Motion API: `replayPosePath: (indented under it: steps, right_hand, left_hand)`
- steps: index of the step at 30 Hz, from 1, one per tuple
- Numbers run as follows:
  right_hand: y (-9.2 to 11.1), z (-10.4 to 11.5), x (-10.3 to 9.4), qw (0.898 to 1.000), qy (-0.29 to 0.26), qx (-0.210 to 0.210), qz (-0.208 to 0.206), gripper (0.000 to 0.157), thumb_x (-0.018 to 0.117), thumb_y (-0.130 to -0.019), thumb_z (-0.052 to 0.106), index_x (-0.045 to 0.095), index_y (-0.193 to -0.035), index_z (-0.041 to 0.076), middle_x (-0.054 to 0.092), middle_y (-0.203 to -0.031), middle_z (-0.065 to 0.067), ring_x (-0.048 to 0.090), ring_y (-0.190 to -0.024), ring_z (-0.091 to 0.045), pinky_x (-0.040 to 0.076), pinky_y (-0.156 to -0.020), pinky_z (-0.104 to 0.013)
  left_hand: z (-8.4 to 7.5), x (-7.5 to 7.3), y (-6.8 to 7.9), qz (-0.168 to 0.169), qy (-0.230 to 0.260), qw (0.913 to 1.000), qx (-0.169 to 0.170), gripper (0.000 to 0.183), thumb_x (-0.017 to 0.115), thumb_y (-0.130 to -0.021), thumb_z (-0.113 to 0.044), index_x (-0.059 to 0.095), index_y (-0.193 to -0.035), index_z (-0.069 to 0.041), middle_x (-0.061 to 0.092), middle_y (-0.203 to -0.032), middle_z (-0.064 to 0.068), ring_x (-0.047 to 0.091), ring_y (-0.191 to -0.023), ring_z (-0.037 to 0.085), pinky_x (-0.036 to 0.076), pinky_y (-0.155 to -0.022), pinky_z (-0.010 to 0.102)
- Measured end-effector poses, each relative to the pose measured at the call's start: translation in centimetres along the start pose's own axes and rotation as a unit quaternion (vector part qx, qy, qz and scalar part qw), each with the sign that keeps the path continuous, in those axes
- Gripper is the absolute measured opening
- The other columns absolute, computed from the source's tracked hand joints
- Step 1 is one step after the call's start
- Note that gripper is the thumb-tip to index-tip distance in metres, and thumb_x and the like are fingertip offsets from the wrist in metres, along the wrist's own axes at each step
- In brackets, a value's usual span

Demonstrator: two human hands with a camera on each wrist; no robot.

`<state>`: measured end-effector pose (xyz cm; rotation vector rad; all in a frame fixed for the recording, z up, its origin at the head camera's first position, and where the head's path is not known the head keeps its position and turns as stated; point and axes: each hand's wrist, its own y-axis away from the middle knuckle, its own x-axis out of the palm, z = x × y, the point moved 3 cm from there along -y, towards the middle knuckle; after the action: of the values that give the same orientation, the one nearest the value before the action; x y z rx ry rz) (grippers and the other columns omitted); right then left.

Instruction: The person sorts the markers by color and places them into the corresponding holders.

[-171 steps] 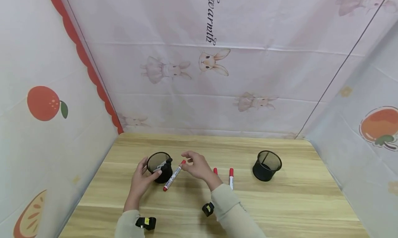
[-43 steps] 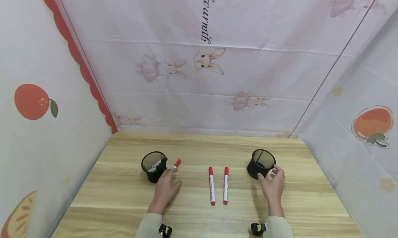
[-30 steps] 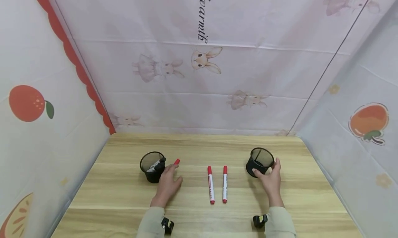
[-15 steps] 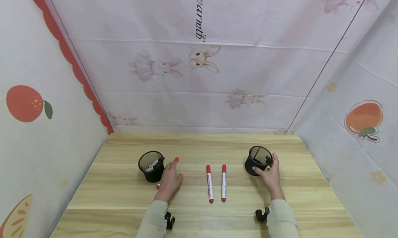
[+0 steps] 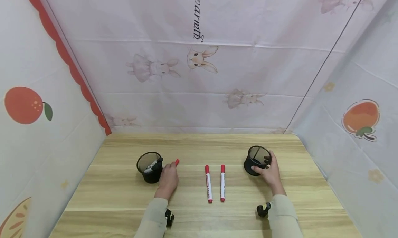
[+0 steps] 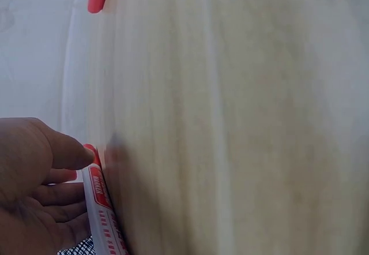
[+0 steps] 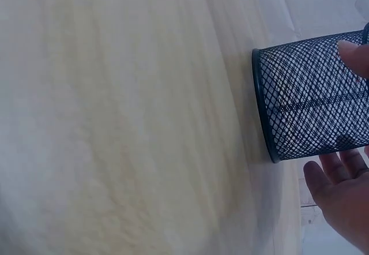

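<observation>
My left hand (image 5: pixel 169 179) pinches a red-capped marker (image 6: pixel 102 209) lying beside the left black mesh pen holder (image 5: pixel 151 177); in the left wrist view the thumb meets the red cap. That holder contains black-capped markers (image 5: pixel 153 166). On the right side of the table, my right hand (image 5: pixel 271 172) grips the other black mesh pen holder (image 5: pixel 249 166), thumb at its near wall and fingers round its right side. The right wrist view shows this holder's mesh wall (image 7: pixel 311 93) with the thumb over it. Most of the left marker is hidden by the hand in the head view.
Two more red-capped markers, one (image 5: pixel 208 184) to the left of the other (image 5: pixel 222 183), lie side by side mid-table between the hands. The wooden table (image 5: pixel 192 217) ends at printed cloth walls (image 5: pixel 174 110) behind and on both sides.
Earlier, the left hand held the left holder and the right hand was at the red marker beside it. The right hand moved to the right holder; the left fingers have closed on the marker.
</observation>
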<state>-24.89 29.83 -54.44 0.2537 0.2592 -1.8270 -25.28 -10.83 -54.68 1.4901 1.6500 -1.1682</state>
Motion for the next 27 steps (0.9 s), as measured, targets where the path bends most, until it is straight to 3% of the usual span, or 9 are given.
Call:
replayPosePath:
  steps: [8,13,20,27]
  right_hand:
    - [-0.9,-0.4,0.0,0.999,0.000,-0.036,0.038,0.085,0.081,-0.065,-0.001,0.036,-0.137,-0.006,0.035,-0.132,-0.030,0.032,-0.120,-0.043,0.030,-0.095,-0.057]
    - [-1.3,-0.6,-0.2,0.998,0.026,-0.035,0.055,0.086,0.081,-0.064,0.000,0.034,-0.135,-0.010,0.037,-0.132,-0.032,0.033,-0.123,-0.044,0.028,-0.100,-0.054]
    - [-1.3,-1.2,-0.1,0.997,-0.008,-0.032,0.069,0.087,0.080,-0.064,-0.004,0.027,-0.133,-0.008,0.041,-0.129,-0.033,0.037,-0.121,-0.042,0.028,-0.101,-0.050]
    - [-0.7,1.0,-0.1,0.993,-0.031,-0.044,0.104,0.085,0.078,-0.064,-0.007,0.031,-0.135,-0.010,0.039,-0.127,-0.038,0.035,-0.120,-0.047,0.027,-0.099,-0.056]
  left_hand:
    - [0.0,0.1,-0.1,-0.013,0.001,0.9999,0.010,0.027,0.063,-0.077,0.012,0.060,-0.103,0.012,0.056,-0.083,0.022,0.056,-0.073,0.038,0.050,-0.065,0.047]
    - [-0.4,0.0,-0.4,-0.020,-0.002,0.9996,0.020,0.017,0.062,-0.077,0.012,0.063,-0.094,0.012,0.055,-0.079,0.022,0.056,-0.071,0.037,0.050,-0.064,0.046]
    - [-1.0,0.0,-0.7,-0.019,0.015,0.9996,0.014,0.016,0.061,-0.078,0.013,0.063,-0.093,0.009,0.055,-0.079,0.022,0.056,-0.072,0.038,0.050,-0.063,0.046]
    - [-0.7,0.1,-0.9,0.009,-0.001,0.9999,-0.007,0.025,0.068,-0.069,0.015,0.064,-0.093,0.006,0.054,-0.081,0.019,0.055,-0.074,0.035,0.050,-0.066,0.044]
